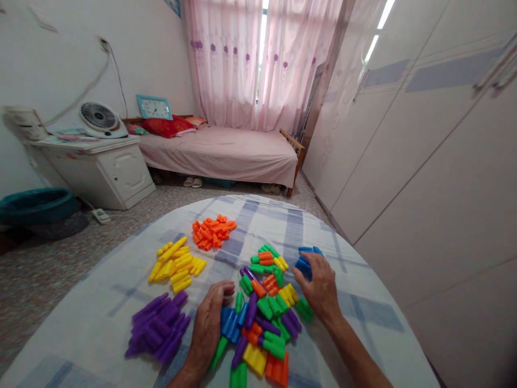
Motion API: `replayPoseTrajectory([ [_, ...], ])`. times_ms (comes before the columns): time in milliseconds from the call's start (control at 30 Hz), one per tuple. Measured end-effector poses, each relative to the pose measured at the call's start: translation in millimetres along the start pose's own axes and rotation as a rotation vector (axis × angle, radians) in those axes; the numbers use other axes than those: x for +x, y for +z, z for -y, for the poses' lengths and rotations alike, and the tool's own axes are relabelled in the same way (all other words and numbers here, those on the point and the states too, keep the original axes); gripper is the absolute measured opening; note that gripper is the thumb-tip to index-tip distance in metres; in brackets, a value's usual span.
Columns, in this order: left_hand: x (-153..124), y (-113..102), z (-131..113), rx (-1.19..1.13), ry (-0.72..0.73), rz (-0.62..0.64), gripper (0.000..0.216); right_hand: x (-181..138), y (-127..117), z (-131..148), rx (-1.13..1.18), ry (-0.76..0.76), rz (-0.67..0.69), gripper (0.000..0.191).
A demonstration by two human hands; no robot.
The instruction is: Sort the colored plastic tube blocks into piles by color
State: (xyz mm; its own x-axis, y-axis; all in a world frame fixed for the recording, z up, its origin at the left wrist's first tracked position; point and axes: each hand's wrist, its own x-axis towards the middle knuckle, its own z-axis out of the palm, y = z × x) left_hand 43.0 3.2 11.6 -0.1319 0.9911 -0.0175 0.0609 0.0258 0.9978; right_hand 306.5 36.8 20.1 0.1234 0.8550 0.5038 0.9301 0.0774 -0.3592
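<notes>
My right hand (320, 285) is over a small pile of blue bullet-shaped plastic toy pieces (304, 265) at the right of the table. Its thumb and index finger are apart, with blue showing between them; the other fingertips are partly hidden. My left hand (208, 322) rests cupped on its side, open, at the left edge of a mixed heap. Near its fingers lie joined blue pieces (231, 324). The heap also has green pieces (274, 345), yellow pieces (255, 360), orange pieces (277, 369) and purple pieces (251, 311).
Sorted piles lie further left: orange pieces (213, 233), yellow pieces (175, 265) and purple pieces (157, 328). The round table has a checked cloth (258, 207). Beyond stand a bed (234, 143), a white cabinet (125, 172) with a fan (99, 116), and a wardrobe (424, 161) at right.
</notes>
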Motion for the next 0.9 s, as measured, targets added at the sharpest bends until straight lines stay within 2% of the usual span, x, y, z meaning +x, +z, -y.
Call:
replayPoseTrajectory([
  [133,0,0,0,-0.012,-0.014,0.001,0.051,-10,0,36,0.095,-0.092,0.205,0.036],
  [267,1,0,0,-0.006,-0.029,0.006,0.051,-10,9,43,0.137,-0.005,0.251,0.031],
  [333,1,0,0,-0.002,-0.024,0.010,0.051,-10,7,36,0.191,0.033,0.228,0.031],
  [433,2,0,2,-0.003,-0.013,0.017,0.050,-14,-12,16,0.226,0.047,0.181,0.033],
  [533,2,0,3,-0.018,-0.012,0.012,0.049,-25,-38,-10,0.152,0.087,0.167,0.036],
  [633,1,0,1,-0.027,-0.012,0.002,0.050,-42,-54,-32,0.077,0.165,0.217,0.036],
  [800,1,1,0,-0.019,0.005,-0.001,0.048,-64,-58,-49,0.058,0.153,0.336,0.032],
  [900,1,1,2,-0.023,0.021,0.001,0.046,-60,-60,-44,0.045,0.118,0.322,0.031],
])
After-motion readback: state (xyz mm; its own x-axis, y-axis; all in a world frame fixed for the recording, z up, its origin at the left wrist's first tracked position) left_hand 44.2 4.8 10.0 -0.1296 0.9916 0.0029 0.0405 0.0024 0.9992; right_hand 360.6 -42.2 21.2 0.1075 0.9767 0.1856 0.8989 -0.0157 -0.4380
